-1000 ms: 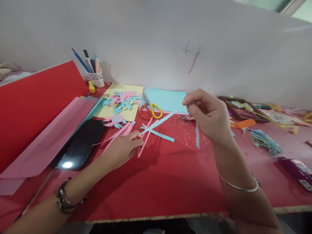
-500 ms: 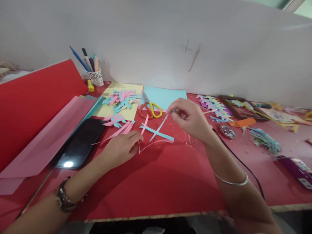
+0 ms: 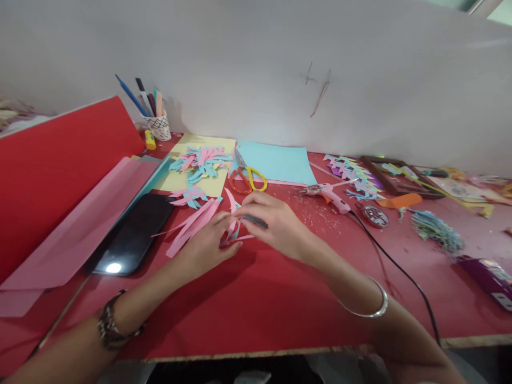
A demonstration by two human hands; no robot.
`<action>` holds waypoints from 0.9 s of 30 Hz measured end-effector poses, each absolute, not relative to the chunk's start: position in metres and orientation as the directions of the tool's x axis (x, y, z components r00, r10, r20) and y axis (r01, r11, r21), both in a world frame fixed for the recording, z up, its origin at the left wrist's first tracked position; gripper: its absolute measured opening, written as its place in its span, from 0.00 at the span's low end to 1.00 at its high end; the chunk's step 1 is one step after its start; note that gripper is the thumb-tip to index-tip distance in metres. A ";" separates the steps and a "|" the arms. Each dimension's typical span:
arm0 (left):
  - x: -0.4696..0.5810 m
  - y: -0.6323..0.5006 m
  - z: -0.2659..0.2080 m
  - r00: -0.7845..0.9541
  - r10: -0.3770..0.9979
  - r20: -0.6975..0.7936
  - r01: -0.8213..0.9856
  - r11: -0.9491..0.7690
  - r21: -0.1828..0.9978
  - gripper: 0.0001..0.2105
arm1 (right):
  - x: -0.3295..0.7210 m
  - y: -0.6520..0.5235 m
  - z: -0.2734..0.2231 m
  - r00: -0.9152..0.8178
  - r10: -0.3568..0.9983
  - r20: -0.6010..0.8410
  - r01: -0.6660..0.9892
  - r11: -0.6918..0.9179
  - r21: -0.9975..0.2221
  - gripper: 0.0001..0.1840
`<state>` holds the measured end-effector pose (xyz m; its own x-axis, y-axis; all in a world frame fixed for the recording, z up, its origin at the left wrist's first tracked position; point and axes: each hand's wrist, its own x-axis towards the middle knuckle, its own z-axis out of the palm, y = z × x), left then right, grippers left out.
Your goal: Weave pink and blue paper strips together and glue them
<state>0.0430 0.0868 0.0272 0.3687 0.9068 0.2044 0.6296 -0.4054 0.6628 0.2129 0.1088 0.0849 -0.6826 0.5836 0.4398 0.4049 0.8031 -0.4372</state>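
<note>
1. Over the red table [image 3: 256,314], the two hands come close together, with thin pink and blue paper strips [image 3: 231,199] between them.
2. The left hand [image 3: 206,242] has its thumb spread away from its forefinger, and the strips run through that gap.
3. The right hand [image 3: 280,224] arches in opposite, fingertips right at the strips; I can't tell from here whether they pinch the paper. A dark grey bit shows among those fingers, too unclear to name.
4. Just left of the left hand's fingers lie more pink strips [image 3: 200,224], and farther left, a black phone [image 3: 136,234] with a bright reflection.
5. Straight beyond the grip sit red-and-yellow-handled scissors [image 3: 248,176], their blades over the edge of a light blue sheet [image 3: 280,162].
6. Beyond and to the right of the right hand, a pink glue gun [image 3: 336,201] rests on its side, its black cord trailing toward the near edge.
</note>
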 end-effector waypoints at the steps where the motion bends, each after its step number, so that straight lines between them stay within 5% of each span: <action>1: 0.044 0.087 0.027 0.352 0.913 0.206 0.617 -0.392 0.683 0.12 | 0.211 0.107 0.083 -0.692 0.581 0.429 0.401 0.803 -0.440 0.09; 13: 0.042 0.085 0.044 0.196 0.979 0.062 0.305 -0.121 0.945 0.11 | 0.205 0.093 0.090 -0.670 0.658 0.345 0.320 0.674 -0.665 0.10; 19: 0.039 0.086 0.040 0.193 0.981 0.009 0.107 -0.031 0.994 0.16 | 0.204 0.094 0.086 -0.544 0.784 0.300 0.500 0.590 -0.634 0.12; 23: 0.037 0.086 0.036 0.212 0.976 0.042 0.054 -0.055 0.997 0.17 | 0.200 0.096 0.082 -0.491 0.854 0.172 0.584 0.470 -0.662 0.19; 27: 0.037 0.086 0.040 0.185 0.982 0.040 0.068 -0.053 0.996 0.16 | 0.202 0.103 0.077 -0.522 0.853 0.019 0.500 0.324 -0.803 0.12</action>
<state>0.0375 0.0862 0.0400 0.1847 0.9820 0.0400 0.0677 -0.0534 0.9963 0.2015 0.1025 0.0772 -0.5218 0.8529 0.0194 0.5000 0.3241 -0.8031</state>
